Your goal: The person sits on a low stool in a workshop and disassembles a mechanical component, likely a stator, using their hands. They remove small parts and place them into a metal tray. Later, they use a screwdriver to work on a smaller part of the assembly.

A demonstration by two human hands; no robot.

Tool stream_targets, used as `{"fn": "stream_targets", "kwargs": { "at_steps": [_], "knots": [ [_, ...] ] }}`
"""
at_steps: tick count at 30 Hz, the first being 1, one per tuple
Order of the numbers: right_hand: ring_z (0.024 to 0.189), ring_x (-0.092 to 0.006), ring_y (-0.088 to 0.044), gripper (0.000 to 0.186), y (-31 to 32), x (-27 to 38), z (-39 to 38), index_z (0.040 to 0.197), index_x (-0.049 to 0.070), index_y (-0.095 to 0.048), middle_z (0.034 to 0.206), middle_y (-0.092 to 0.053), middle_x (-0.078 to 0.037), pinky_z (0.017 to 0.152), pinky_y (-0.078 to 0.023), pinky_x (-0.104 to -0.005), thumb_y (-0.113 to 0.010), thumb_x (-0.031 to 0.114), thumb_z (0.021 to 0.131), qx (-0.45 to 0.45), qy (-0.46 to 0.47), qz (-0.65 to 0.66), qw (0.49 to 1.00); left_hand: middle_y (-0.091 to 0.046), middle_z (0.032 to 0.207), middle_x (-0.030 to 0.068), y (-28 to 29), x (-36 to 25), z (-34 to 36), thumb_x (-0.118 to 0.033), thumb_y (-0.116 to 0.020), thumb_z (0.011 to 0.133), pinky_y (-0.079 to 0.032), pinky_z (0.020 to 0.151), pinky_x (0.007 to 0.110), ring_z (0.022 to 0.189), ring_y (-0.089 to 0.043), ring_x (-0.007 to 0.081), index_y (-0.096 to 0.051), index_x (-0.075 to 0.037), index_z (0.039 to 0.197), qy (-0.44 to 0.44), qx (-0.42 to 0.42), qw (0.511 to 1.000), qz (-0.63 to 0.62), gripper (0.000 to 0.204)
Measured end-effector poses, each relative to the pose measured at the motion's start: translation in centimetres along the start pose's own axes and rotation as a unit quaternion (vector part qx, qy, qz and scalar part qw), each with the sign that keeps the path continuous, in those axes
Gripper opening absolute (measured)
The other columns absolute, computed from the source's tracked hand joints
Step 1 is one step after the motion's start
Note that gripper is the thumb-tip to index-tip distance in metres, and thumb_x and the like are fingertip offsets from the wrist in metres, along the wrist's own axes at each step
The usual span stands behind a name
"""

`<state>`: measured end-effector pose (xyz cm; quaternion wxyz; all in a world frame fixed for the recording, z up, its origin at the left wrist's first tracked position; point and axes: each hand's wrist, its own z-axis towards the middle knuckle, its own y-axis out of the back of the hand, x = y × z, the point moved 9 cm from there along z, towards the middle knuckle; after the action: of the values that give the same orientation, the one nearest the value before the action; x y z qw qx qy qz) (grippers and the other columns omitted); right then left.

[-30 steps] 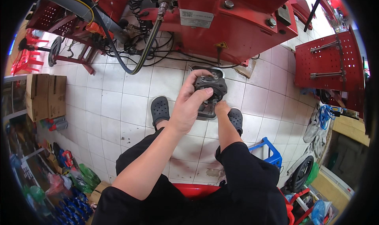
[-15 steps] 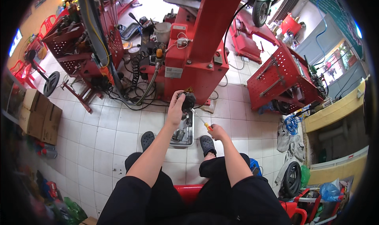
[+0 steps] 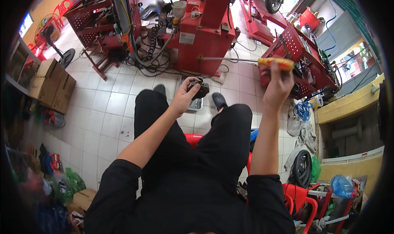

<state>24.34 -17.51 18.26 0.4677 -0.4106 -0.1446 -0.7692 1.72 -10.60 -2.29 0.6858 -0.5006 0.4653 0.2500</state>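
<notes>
A dark, greasy metal part (image 3: 201,90) is in my left hand (image 3: 184,97), whose fingers close round it above the floor, between my knees. My right hand (image 3: 278,88), raised to the right, grips a screwdriver (image 3: 276,63) by its yellow and orange handle. The long shaft points left, well apart from the metal part. Beneath my left hand, a metal tray (image 3: 197,106) rests on the floor between my feet, mostly hidden by the hand and the part.
Ahead stands a red machine (image 3: 201,49) with hoses and cables around its base. Red perforated tool carts (image 3: 287,49) stand on either side. Cardboard boxes (image 3: 49,86) are at the left. On the right, a black tyre (image 3: 302,168) lies near a red chair (image 3: 297,193).
My right hand has lifted the screwdriver up and right, away from the metal part. My left hand has drawn the part closer to me. The view has shifted.
</notes>
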Motion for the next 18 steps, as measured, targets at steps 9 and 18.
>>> {"fn": "stream_targets", "kwargs": {
  "at_steps": [9,18],
  "knots": [
    [0.052,-0.0121,-0.054,0.019,-0.7,13.9,-4.2,0.107,0.003,-0.034,0.069,-0.057,-0.012,0.049,-0.043,-0.0211,-0.044,0.013,0.095,0.048,0.203,0.025,0.978,-0.055,0.101,0.0010,-3.6,2.3,-4.8,-0.015,-0.055,0.095,-0.040,0.075,0.020,0.080,-0.046,0.0045,-0.051,-0.008,0.113,-0.031,0.088,0.990,0.108,0.020],
    [0.050,-0.0123,-0.053,0.022,0.4,15.2,-5.4,0.111,0.002,-0.033,0.073,-0.054,-0.009,0.047,-0.042,-0.0222,-0.044,0.012,0.094,-0.007,0.285,0.018,0.958,-0.053,0.103,0.0008,-4.0,4.5,-5.3,-0.015,-0.054,0.094,-0.041,0.082,0.022,0.093,-0.049,0.0074,-0.048,-0.007,0.117,-0.041,0.108,0.985,0.132,0.024]
  ]
}}
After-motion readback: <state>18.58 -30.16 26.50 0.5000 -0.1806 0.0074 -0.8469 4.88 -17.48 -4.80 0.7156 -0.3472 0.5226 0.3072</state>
